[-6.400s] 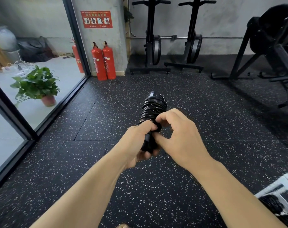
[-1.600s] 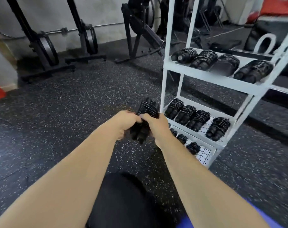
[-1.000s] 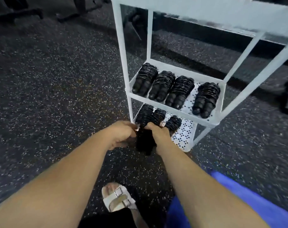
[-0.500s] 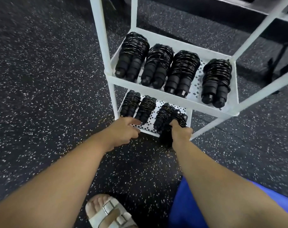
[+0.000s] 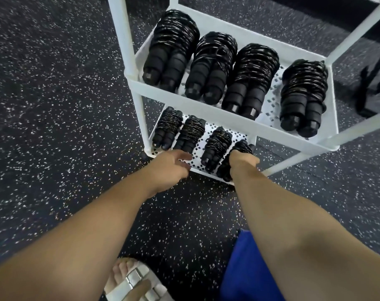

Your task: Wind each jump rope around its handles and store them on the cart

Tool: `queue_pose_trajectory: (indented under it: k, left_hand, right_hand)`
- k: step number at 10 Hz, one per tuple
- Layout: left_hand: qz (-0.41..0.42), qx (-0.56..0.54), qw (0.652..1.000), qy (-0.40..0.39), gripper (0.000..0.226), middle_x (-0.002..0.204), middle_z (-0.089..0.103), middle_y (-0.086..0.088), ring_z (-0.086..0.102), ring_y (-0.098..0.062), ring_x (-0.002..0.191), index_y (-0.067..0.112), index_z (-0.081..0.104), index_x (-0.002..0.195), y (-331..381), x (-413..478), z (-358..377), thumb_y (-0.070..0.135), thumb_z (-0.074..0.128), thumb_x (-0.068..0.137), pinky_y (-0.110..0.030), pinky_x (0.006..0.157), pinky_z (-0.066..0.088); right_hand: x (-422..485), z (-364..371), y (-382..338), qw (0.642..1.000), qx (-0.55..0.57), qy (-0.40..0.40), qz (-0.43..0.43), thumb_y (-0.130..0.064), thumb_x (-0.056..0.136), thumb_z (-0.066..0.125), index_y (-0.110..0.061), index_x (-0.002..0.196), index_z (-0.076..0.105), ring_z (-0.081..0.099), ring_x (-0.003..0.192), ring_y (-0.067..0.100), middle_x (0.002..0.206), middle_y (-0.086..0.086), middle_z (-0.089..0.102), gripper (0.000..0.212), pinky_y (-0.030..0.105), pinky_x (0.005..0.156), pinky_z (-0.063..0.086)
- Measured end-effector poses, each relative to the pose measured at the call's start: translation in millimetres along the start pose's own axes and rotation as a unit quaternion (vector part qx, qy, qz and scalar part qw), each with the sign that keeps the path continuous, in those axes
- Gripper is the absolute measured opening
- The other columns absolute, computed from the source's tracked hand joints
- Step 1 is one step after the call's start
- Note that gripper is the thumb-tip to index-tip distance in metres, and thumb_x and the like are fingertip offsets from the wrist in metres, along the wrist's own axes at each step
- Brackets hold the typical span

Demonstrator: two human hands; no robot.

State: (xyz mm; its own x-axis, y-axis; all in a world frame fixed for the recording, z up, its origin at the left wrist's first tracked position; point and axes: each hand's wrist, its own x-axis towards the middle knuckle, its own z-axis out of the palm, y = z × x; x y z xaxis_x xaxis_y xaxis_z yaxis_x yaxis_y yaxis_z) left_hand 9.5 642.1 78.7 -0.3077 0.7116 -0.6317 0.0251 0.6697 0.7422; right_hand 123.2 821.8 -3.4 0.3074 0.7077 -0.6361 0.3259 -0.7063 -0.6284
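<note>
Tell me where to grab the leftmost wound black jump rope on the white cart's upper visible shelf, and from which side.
Grip the leftmost wound black jump rope by its bare handle ends, coming from the near side over the white cart's front rail. The handles point that way, coils cover the far half, and a post blocks the left.

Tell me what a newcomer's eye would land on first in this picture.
The white cart at upper centre, one shelf lined with four black wound jump ropes. On the lower shelf, the right hand grips a fourth bundle at the right end of the row, while the left hand is open by the front edge.
</note>
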Motion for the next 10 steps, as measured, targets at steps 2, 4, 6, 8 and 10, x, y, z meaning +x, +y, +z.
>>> queue_pose_trajectory:
  k: [2,4,6,8,10]
  left_hand:
    - [0.01,0.0,1.0,0.003,0.048,0.133,0.06,0.002,0.061,-0.005,0.097,0.023,0.05,0.139,5,7,3,0.001,0.055,0.097,-0.025,0.078,0.052]
    - [0.007,0.0,1.0,0.0,0.047,0.134,0.06,0.001,0.061,-0.012,0.107,0.023,0.051,0.138,1,8,4,0.002,0.056,0.096,-0.029,0.084,0.052]
    - [-0.005,0.005,1.0,-0.006,0.049,0.133,0.059,0.001,0.06,-0.018,0.113,0.023,0.049,0.139,-6,7,2,0.001,0.056,0.096,-0.033,0.093,0.051]
    - [0.004,0.01,1.0,-0.002,0.049,0.133,0.059,0.001,0.057,-0.015,0.114,0.022,0.049,0.139,-2,4,-1,0.0,0.055,0.096,-0.031,0.096,0.047]
    - [0.019,0.032,0.999,0.015,0.05,0.134,0.058,-0.002,0.064,-0.023,0.109,0.016,0.047,0.143,14,-17,-10,-0.001,0.053,0.096,-0.036,0.089,0.054]
  right_hand:
    - [14,1,3,0.996,-0.062,-0.063,-0.03,-0.022,0.087,0.064,-0.003,0.131,0.043,0.055,0.069,0.02,0.079,0.005,0.057,0.053,0.031,0.072,0.05]
    - [26,6,2,0.991,-0.061,-0.101,-0.07,-0.026,0.089,0.064,-0.005,0.124,0.051,0.06,0.089,0.027,0.096,0.01,0.062,0.043,0.038,0.087,0.052]
    - [35,5,2,0.976,-0.133,-0.098,-0.145,-0.018,0.094,0.053,0.002,0.123,0.057,0.05,0.083,0.021,0.117,0.018,0.063,0.035,0.03,0.072,0.041]
    - [43,16,9,0.979,-0.143,-0.079,-0.119,-0.044,0.08,0.051,-0.009,0.14,0.039,0.056,0.118,0.033,0.123,0.007,0.059,0.071,0.045,0.1,0.045]
    - [-20,18,-7,0.958,-0.24,-0.032,-0.151,-0.032,0.097,0.047,-0.005,0.149,0.021,0.028,0.141,0.031,0.154,0.014,0.025,0.064,0.045,0.114,0.027]
